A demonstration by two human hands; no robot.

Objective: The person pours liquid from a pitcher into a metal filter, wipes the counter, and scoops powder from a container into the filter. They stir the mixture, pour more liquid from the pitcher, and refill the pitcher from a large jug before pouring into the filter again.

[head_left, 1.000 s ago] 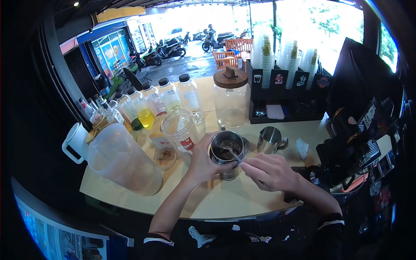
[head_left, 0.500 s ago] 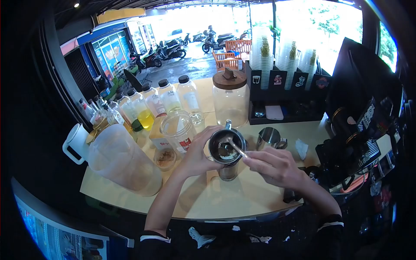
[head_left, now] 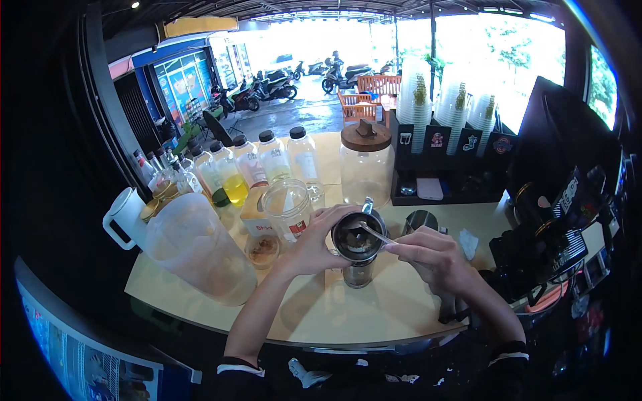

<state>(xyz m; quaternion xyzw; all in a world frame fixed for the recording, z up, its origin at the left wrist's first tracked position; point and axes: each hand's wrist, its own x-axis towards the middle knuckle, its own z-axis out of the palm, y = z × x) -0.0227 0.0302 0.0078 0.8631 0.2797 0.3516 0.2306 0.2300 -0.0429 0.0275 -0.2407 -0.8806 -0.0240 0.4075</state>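
Steel cup (head_left: 358, 235), rigid, smooth and judged slippery, best taken round its wall, is held tilted above a glass (head_left: 360, 273) on the tabletop (head_left: 334, 307), left hand (head_left: 314, 244) wrapped around it, right hand (head_left: 431, 257) fingers pinching a spoon (head_left: 373, 233) inside.

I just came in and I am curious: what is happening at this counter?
A person stands at a drinks counter. The left hand holds a metal cup, tilted over a glass. The right hand holds a spoon with its tip inside the cup. A second metal cup, a jar and syrup bottles stand nearby.
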